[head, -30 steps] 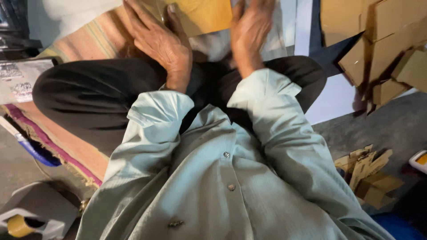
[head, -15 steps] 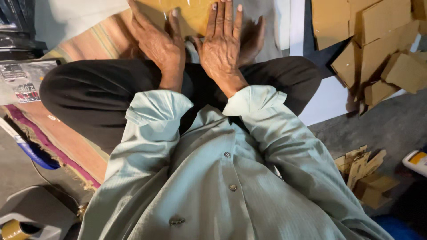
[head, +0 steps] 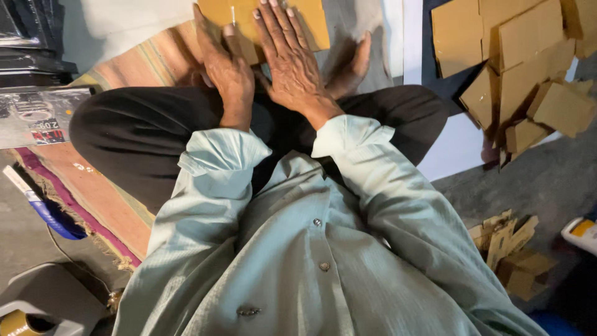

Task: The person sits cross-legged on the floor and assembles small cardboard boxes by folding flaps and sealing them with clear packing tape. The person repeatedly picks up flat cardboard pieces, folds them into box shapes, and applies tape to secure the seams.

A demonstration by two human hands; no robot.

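Note:
A flat tan cardboard piece (head: pixel 311 22) lies on the floor in front of my crossed legs in black trousers (head: pixel 124 137). My left hand (head: pixel 225 70) rests on its lower left corner, fingers curled over the edge of the card. My right hand (head: pixel 289 59) lies flat on the middle of the card, palm down, fingers spread and pointing away from me. My bare foot (head: pixel 351 65) shows just right of that hand. Pale green shirt sleeves cover both arms.
A heap of folded cardboard pieces (head: pixel 522 68) lies at the upper right, and smaller cardboard scraps (head: pixel 507 249) at the lower right. A striped mat (head: pixel 93 199) lies under my legs. On the left are a blue-handled tool (head: pixel 43 211) and a printed paper (head: pixel 31 115).
My right hand has turned from edge-on and raised to palm-down flat on the cardboard. My left hand has stayed on the card's left corner.

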